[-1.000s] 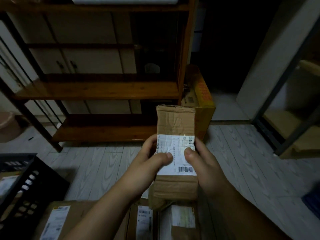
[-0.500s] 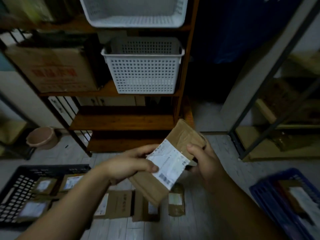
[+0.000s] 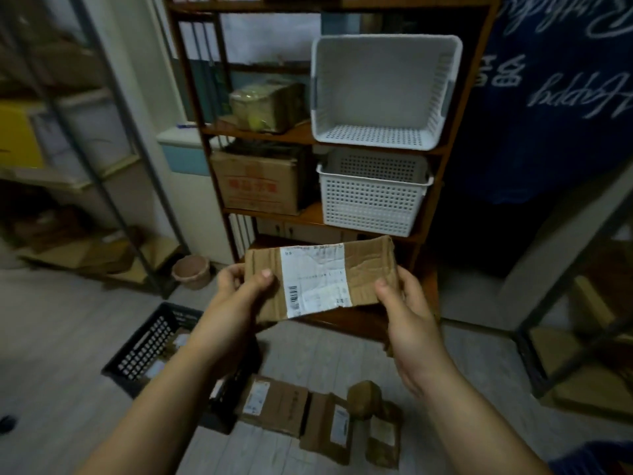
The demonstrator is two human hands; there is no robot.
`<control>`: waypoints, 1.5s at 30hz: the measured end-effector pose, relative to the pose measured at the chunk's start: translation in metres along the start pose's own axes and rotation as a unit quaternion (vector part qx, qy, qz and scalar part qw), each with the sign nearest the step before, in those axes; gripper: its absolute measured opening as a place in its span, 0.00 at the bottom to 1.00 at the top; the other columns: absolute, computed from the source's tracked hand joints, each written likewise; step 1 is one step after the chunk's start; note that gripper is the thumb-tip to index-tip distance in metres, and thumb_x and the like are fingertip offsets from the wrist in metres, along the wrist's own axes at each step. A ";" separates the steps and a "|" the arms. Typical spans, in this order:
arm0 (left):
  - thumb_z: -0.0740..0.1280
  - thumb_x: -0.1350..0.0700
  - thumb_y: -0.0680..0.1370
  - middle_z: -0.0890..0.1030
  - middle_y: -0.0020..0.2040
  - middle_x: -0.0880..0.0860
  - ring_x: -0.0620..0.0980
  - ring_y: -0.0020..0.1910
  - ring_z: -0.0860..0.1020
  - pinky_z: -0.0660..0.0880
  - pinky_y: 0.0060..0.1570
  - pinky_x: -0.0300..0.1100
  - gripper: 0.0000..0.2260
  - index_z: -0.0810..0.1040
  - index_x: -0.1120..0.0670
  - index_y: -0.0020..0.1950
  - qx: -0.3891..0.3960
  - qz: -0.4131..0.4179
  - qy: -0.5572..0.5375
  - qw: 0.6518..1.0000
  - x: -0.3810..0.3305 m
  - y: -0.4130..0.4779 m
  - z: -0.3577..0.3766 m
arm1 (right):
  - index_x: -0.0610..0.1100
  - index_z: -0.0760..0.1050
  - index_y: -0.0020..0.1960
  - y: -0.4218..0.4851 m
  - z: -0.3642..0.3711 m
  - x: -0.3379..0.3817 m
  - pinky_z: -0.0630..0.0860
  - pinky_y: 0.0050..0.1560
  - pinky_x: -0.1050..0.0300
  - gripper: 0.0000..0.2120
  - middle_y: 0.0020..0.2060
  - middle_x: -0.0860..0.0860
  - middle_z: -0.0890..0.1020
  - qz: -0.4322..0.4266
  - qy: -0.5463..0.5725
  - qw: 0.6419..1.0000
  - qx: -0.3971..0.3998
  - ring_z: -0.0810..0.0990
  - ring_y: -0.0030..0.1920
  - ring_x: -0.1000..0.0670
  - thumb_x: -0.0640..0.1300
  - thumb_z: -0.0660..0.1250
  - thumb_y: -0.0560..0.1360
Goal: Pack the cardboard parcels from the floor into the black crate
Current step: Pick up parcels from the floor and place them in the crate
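Now the cardboard parcel [image 3: 318, 279], slanted a moment ago, is turned level, each end pinched between thumb and fingers of the left hand [image 3: 239, 286] and right hand [image 3: 404, 303], well above the black crate [image 3: 144, 351] at lower left, so placing it probably follows.

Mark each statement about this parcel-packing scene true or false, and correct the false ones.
1. The left hand and the right hand both grip the held parcel. True.
2. Its white label faces away from the camera. False: the label faces the camera.
3. The black crate is lifted off the floor. False: it sits on the floor, to the person's left.
4. Loose parcels lie on the floor. True.
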State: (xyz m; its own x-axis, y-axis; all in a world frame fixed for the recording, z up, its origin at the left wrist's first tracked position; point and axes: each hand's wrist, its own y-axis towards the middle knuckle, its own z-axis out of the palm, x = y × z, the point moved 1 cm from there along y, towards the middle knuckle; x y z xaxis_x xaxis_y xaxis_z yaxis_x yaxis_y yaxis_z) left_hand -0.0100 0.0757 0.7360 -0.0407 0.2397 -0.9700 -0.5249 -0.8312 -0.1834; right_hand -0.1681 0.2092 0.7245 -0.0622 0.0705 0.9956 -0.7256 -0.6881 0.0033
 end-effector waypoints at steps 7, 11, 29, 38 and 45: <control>0.70 0.47 0.64 0.78 0.62 0.52 0.54 0.61 0.76 0.68 0.65 0.54 0.31 0.70 0.45 0.68 0.016 0.075 0.024 0.997 -0.036 -0.017 -0.125 | 0.69 0.64 0.55 -0.026 0.114 0.001 0.69 0.44 0.77 0.17 0.50 0.73 0.75 -0.039 -0.053 0.990 0.128 0.72 0.48 0.77 0.47 0.62 0.78; 0.70 0.47 0.64 0.81 0.59 0.51 0.49 0.56 0.80 0.72 0.60 0.51 0.30 0.71 0.43 0.67 0.013 0.082 0.061 0.995 -0.051 -0.022 -0.205 | 0.70 0.62 0.56 -0.037 0.197 -0.016 0.66 0.47 0.72 0.19 0.54 0.69 0.74 -0.037 -0.067 0.985 0.157 0.72 0.52 0.71 0.47 0.64 0.77; 0.62 0.55 0.78 0.79 0.56 0.49 0.44 0.46 0.81 0.74 0.43 0.40 0.17 0.69 0.41 0.65 -0.083 0.027 0.084 0.993 -0.078 0.100 -0.403 | 0.67 0.39 0.72 0.043 0.413 -0.079 0.64 0.67 0.58 0.51 0.73 0.64 0.51 -0.036 -0.203 0.957 0.205 0.58 0.70 0.60 0.46 0.75 0.68; 0.60 0.54 0.78 0.81 0.50 0.50 0.50 0.50 0.77 0.72 0.54 0.48 0.13 0.71 0.41 0.61 -0.092 -0.020 0.164 0.982 -0.102 0.231 -0.443 | 0.56 0.46 0.77 0.157 0.475 -0.097 0.55 0.67 0.63 0.48 0.70 0.64 0.52 -0.128 -0.375 0.880 0.263 0.50 0.65 0.66 0.55 0.74 0.67; 0.64 0.50 0.77 0.79 0.50 0.53 0.51 0.50 0.76 0.73 0.56 0.50 0.11 0.73 0.42 0.59 0.025 -0.056 0.231 0.971 -0.103 0.320 -0.471 | 0.58 0.44 0.77 0.191 0.524 -0.117 0.57 0.68 0.58 0.46 0.74 0.57 0.54 -0.129 -0.481 0.828 0.259 0.53 0.72 0.56 0.64 0.68 0.69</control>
State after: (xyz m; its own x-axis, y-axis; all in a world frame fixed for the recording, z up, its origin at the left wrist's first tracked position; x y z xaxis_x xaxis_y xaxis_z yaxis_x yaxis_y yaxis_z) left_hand 0.2265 -0.4515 0.7016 0.3987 0.0669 -0.9146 -0.5446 -0.7851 -0.2949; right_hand 0.0592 -0.3088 0.6579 0.8043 -0.1723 0.5687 -0.2228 -0.9747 0.0198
